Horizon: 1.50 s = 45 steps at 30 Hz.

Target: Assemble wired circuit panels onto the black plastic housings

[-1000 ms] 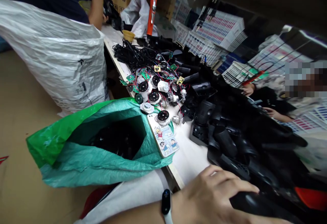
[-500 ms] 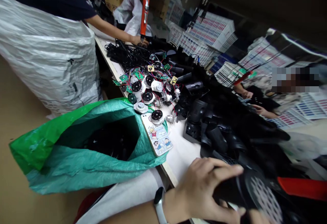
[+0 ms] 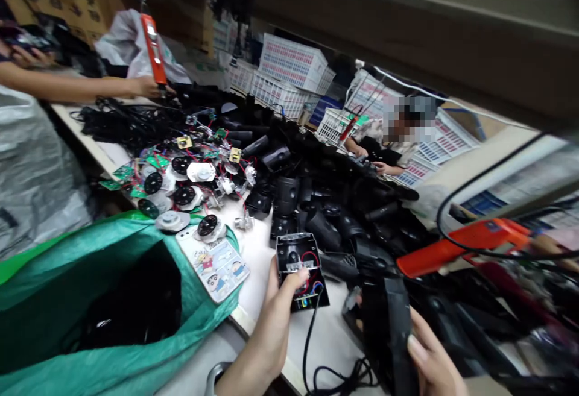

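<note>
My left hand [image 3: 271,323] holds an open black plastic housing [image 3: 301,263] with red, blue and black wires inside; a black cord [image 3: 312,354] trails from it over the table edge. My right hand [image 3: 432,363] grips a long black shell part [image 3: 391,330] at the lower right. Both hands are at the near edge of the white table [image 3: 266,251], beside a big heap of black plastic housings [image 3: 344,209].
A green bag [image 3: 90,299] hangs open at the left, with a cartoon-case phone [image 3: 217,263] on its rim. Small motors and circuit boards [image 3: 185,173] lie beyond. An orange electric screwdriver [image 3: 461,242] hangs at the right, another [image 3: 154,49] by a co-worker's hand [image 3: 145,85]. Another person [image 3: 384,152] sits opposite.
My view swung right and up. My left hand went from resting on a black part to holding up the wired housing. My right hand has come into view gripping a black shell.
</note>
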### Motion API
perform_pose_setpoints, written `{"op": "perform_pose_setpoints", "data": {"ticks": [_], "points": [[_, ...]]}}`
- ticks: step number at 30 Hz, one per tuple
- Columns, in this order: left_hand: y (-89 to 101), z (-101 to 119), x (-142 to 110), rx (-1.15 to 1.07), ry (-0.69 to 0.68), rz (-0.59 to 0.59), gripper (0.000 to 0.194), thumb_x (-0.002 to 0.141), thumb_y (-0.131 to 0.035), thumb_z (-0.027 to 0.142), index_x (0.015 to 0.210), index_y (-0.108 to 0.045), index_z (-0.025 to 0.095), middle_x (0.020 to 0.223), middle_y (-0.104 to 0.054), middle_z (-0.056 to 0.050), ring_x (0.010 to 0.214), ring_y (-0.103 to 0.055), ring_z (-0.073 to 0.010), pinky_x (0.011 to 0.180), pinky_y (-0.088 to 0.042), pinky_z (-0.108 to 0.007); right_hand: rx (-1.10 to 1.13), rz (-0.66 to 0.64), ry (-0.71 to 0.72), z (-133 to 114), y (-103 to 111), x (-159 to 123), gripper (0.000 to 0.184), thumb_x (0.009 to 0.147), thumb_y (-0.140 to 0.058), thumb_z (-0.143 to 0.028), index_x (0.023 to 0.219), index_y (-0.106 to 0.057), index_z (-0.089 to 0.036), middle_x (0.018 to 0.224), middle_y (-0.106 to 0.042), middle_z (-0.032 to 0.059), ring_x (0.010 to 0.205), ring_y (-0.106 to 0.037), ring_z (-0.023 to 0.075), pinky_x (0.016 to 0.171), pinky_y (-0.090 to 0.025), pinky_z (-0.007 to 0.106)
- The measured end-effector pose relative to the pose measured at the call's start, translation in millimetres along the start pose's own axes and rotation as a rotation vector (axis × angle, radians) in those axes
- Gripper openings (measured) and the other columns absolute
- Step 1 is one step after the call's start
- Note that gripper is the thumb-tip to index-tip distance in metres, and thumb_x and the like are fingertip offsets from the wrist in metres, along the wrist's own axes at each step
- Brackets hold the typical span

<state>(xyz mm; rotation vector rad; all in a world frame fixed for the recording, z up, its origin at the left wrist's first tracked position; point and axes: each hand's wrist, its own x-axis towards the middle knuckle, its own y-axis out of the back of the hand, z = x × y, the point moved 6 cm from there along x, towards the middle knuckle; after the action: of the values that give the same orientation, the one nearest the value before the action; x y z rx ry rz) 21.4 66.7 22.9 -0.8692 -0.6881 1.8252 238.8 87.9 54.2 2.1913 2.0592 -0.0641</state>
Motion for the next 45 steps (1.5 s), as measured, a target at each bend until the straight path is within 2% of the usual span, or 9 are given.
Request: {"op": "perform_pose_setpoints", "data": {"ticks": [5, 14, 20, 24, 26, 29, 33, 39, 45], "points": [[-3.2, 7, 0, 0.102, 0.021, -0.031, 0.063, 0.085, -0.073, 0.044, 0.141, -0.045, 0.032, 0.138, -0.065, -0.003, 0.132, -0.055, -0.0284, 0.117, -0.035, -0.048, 0.273, -0.242, -0.071, 9, -19, -3, 0.056, 0.080, -0.069, -0.062, 0.122, -0.071, -0.025, 0.124, -0.074, 0.0136, 0.114, -0.070, 0.0410, 0.083, -0.064, 0.050], [9.5, 45, 4, 0.484, -0.001, -0.139, 0.086, 0.082, -0.074, 0.035, 0.152, -0.024, 0.033, 0.155, -0.050, -0.005, 0.146, -0.041, -0.0272, 0.122, -0.027, -0.043, 0.612, -0.213, -0.138, -15, -51, -25, 0.055, 0.067, -0.087, -0.055, 0.114, -0.079, -0.026, 0.123, -0.074, 0.0134, 0.110, -0.072, 0.0381, 0.084, -0.064, 0.044], [16.0, 57, 4, 0.576, -0.102, -0.060, 0.088, 0.080, -0.075, 0.033, 0.153, -0.025, 0.032, 0.145, -0.056, -0.005, 0.134, -0.052, -0.0249, 0.114, -0.036, -0.036, 0.545, -0.667, -0.433, 20, -93, -38, 0.058, 0.063, -0.090, -0.057, 0.109, -0.079, -0.024, 0.104, -0.079, 0.0162, 0.093, -0.076, 0.0428, 0.082, -0.062, 0.059], [10.3, 47, 0, 0.526, 0.077, -0.111, 0.088, 0.085, -0.067, 0.033, 0.155, -0.014, 0.036, 0.085, -0.065, 0.005, 0.069, -0.062, -0.0148, 0.065, -0.050, -0.025, 0.579, -0.313, -0.193, 24, -111, -49, 0.064, 0.073, -0.083, -0.060, 0.124, -0.071, -0.024, 0.103, -0.079, 0.0124, 0.104, -0.074, 0.0390, 0.087, -0.062, 0.053], [8.1, 47, 0, 0.437, 0.070, -0.108, 0.092, 0.082, -0.066, 0.028, 0.155, -0.009, 0.030, 0.088, -0.065, 0.004, 0.062, -0.062, -0.0137, 0.058, -0.050, -0.024, 0.628, -0.202, -0.108, 18, -116, -53, 0.066, 0.072, -0.083, -0.061, 0.125, -0.070, -0.023, 0.106, -0.079, 0.0124, 0.105, -0.073, 0.0373, 0.090, -0.061, 0.050], [11.5, 49, 4, 0.332, 0.022, -0.026, 0.089, 0.075, -0.066, 0.023, 0.152, -0.019, 0.023, 0.116, -0.065, -0.007, 0.076, -0.071, -0.0188, 0.069, -0.058, -0.031, 0.705, -0.135, -0.120, 12, -116, -50, 0.065, 0.071, -0.085, -0.060, 0.123, -0.071, -0.024, 0.106, -0.079, 0.0107, 0.103, -0.075, 0.0343, 0.091, -0.061, 0.047], [10.3, 47, 3, 0.324, 0.044, -0.065, 0.093, 0.075, -0.070, 0.029, 0.153, -0.019, 0.024, 0.123, -0.067, -0.010, 0.094, -0.073, -0.0274, 0.068, -0.057, -0.032, 0.688, -0.139, -0.149, 9, -113, -45, 0.061, 0.068, -0.087, -0.058, 0.118, -0.071, -0.026, 0.108, -0.079, 0.0093, 0.104, -0.074, 0.0337, 0.092, -0.060, 0.047], [6.3, 55, -12, 0.383, 0.070, -0.108, 0.071, 0.091, -0.066, 0.043, 0.152, -0.030, 0.035, 0.151, -0.052, 0.000, 0.133, -0.055, -0.0219, 0.098, -0.050, -0.023, 0.673, -0.125, -0.130, 13, -112, -43, 0.057, 0.066, -0.087, -0.054, 0.112, -0.072, -0.024, 0.105, -0.079, 0.0102, 0.105, -0.073, 0.0347, 0.094, -0.059, 0.049], [6.8, 55, -11, 0.403, 0.090, -0.126, 0.068, 0.091, -0.063, 0.048, 0.151, -0.034, 0.036, 0.152, -0.054, -0.001, 0.141, -0.046, -0.0288, 0.114, -0.040, -0.039, 0.698, -0.221, -0.144, -6, -103, -37, 0.052, 0.078, -0.072, -0.063, 0.108, -0.077, -0.021, 0.104, -0.078, 0.0138, 0.105, -0.073, 0.0372, 0.093, -0.059, 0.055]]}}
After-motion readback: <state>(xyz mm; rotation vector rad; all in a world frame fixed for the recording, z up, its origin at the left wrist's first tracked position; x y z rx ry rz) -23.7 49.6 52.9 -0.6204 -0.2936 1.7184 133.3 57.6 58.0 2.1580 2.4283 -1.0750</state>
